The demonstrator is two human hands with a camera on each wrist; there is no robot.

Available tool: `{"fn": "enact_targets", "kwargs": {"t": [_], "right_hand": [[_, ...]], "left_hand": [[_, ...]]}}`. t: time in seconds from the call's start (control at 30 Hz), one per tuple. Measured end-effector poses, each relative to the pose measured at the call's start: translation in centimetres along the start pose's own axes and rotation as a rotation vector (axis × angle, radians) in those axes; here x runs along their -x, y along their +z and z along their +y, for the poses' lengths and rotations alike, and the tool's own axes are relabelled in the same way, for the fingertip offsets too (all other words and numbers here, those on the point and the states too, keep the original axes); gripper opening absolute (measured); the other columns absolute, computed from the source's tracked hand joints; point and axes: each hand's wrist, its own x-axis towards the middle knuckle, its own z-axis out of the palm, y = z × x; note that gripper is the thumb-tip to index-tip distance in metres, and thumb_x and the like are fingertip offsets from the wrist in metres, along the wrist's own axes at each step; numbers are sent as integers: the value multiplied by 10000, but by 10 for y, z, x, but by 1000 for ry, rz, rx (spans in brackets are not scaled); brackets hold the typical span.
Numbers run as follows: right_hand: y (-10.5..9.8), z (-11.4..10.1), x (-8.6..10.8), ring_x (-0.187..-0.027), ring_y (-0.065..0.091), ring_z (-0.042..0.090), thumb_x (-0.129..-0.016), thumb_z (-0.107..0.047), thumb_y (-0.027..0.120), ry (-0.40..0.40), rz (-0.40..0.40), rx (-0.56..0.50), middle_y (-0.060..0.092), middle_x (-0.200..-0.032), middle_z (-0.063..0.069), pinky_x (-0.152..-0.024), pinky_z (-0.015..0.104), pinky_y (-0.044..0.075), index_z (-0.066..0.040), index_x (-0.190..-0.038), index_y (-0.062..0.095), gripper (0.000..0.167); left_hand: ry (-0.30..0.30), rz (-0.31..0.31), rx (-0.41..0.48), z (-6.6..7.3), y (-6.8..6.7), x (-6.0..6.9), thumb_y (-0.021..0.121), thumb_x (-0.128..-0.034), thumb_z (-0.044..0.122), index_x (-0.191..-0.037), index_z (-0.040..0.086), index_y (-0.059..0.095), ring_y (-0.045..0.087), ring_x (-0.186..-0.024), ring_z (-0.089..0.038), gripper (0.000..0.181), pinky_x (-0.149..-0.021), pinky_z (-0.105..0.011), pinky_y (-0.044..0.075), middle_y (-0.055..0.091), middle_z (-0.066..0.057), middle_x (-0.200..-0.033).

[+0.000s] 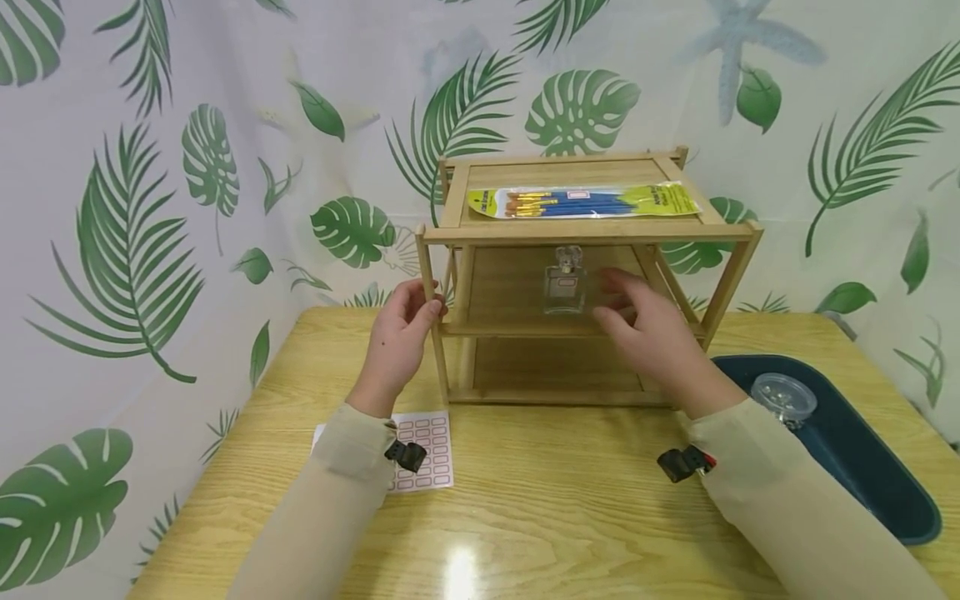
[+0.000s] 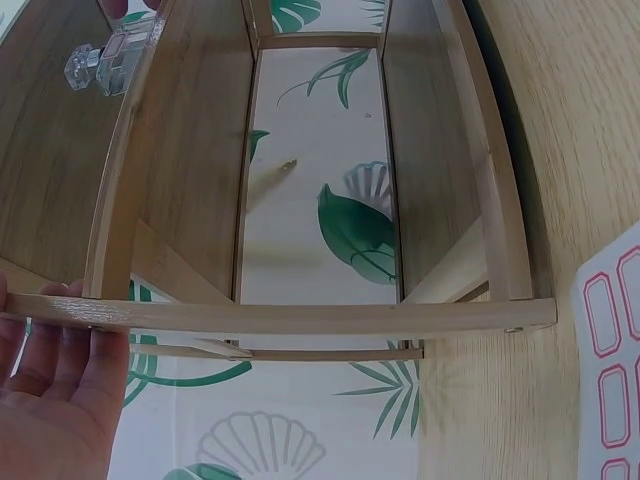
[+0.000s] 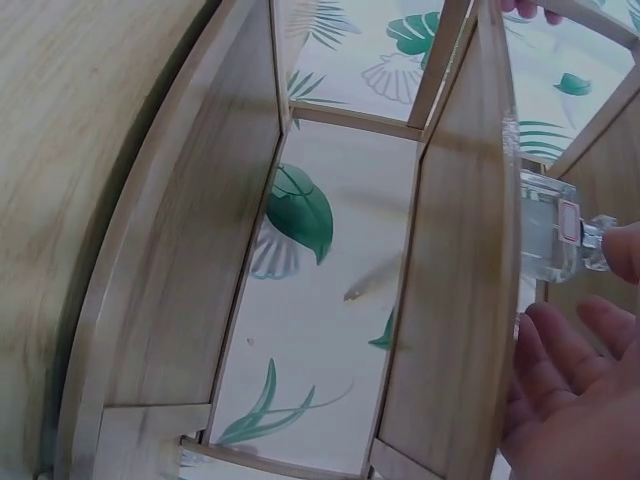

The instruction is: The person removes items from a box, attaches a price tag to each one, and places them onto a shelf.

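From where I stand, the left hand (image 1: 400,337) has its fingers and thumb curled round the front post (image 1: 426,267) of the wooden rack (image 1: 592,234), at about the height of the middle shelf (image 1: 502,287). The right hand (image 1: 656,342) is empty and loosely open, its fingers a little bent and thumb parted from them, at the front of that same shelf.

Just left of the right hand's fingertips stands a clear bottle (image 1: 565,287), upright on the middle shelf, with its faceted cap (image 1: 568,257) on and a small red-edged label (image 1: 567,282) on its front. From the head view there is a narrow gap between bottle and fingers; from the right wrist the thumb overlaps the cap, and I can't tell whether they touch.

Above and between the two hands, a pack of brushes (image 1: 585,202) lies flat on the rack's top, also bearing a small label (image 1: 578,194). Below the left hand, a sheet (image 1: 427,450) of red-edged labels rests on the table (image 1: 525,500), partly under the sleeve. To the right hand's right sits a dark tray (image 1: 847,450) holding a clear tub (image 1: 784,397), whose contents are too small to make out.
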Motion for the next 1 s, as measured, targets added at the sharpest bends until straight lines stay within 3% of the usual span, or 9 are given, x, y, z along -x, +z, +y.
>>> {"fn": "enact_targets", "kwargs": {"t": [0.33,0.5,0.6,0.77,1.0], "right_hand": [[-19,-5,28,-1227,524,333,-1054,-248,545,-15,-14,18,518,-1429,169,-997,554,439,-41,-1500,429,505],[-28,-2,46,-1219,514,333,-1063,-255,530,-42,-17,21,519,-1425,167,-973,555,420,-66,-1520,416,508],[-33,2,54,-1202,517,322,-1064,-244,533,-50,3,36,538,-1394,169,-934,487,434,-66,-1508,433,489],[-42,10,73,-1171,525,287,-1067,-266,526,-1,46,54,565,-1360,148,-862,328,423,-78,-1490,461,467],[-57,24,100,-1120,546,325,-1080,-313,493,78,37,92,556,-1364,166,-811,369,440,-75,-1479,471,465]], "left_hand": [[-7,-6,-43,1,-1,4,567,-1056,210,-1432,85,492,575,-1191,-242,404,-1036,-465,450,612,-135,-1285],[-12,-21,-74,4,1,15,578,-1045,204,-1513,120,394,507,-1263,-244,510,-1068,-462,423,512,-114,-1402],[6,-23,-64,5,3,21,583,-1041,198,-1526,143,369,470,-1315,-254,532,-1078,-451,417,462,-75,-1448],[29,-13,-13,5,6,32,583,-1035,153,-1534,135,346,435,-1356,-255,552,-1072,-443,426,410,-53,-1490],[11,26,-14,8,15,53,590,-1023,144,-1555,151,287,371,-1388,-186,613,-1069,-429,432,318,-40,-1528]]}}
